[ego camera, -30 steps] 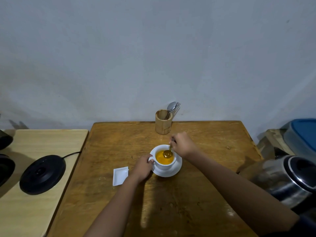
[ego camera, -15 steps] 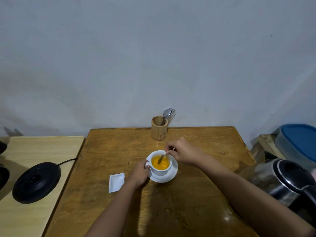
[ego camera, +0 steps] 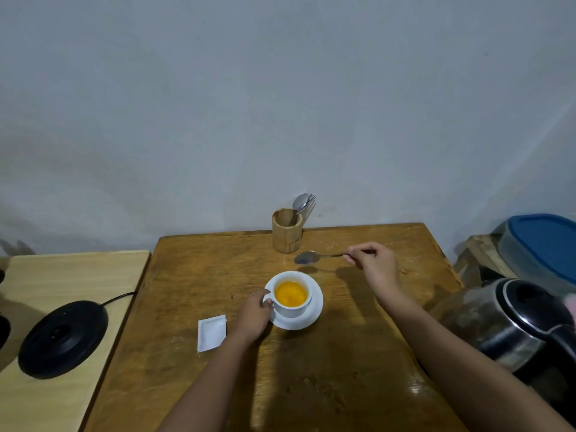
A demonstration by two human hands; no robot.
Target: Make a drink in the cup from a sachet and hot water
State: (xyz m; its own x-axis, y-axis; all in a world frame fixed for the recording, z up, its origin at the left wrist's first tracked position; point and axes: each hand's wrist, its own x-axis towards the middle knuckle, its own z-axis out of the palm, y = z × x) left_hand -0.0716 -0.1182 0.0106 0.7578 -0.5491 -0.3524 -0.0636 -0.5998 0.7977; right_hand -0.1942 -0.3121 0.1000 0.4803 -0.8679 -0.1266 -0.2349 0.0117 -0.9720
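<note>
Orange drink mixed in the cup — spoon lifted clear.

On the worn wooden bench (ego camera: 311,369), the left hand (ego camera: 254,316) closes its grip on the handle of the white ceramic cup (ego camera: 291,296) on its white saucer (ego camera: 307,321) — hot, full, spill-prone, best carried by saucer. Beyond, the right hand (ego camera: 374,263) pinches the light, stiff metal spoon (ego camera: 311,257) by its handle.

White cup (ego camera: 292,296) upright on a white saucer (ego camera: 307,319) near the middle of the wooden table, filled with orange drink, handle pointing left. White sachet (ego camera: 211,332) lies flat on the table left of the saucer, slightly nearer, apart from it, top edge looks torn. Metal spoon (ego camera: 307,257) held level above the table just beyond the cup, bowl pointing left, out of the drink; steel kettle (ego camera: 511,322) with black lid at the near right edge.
</note>
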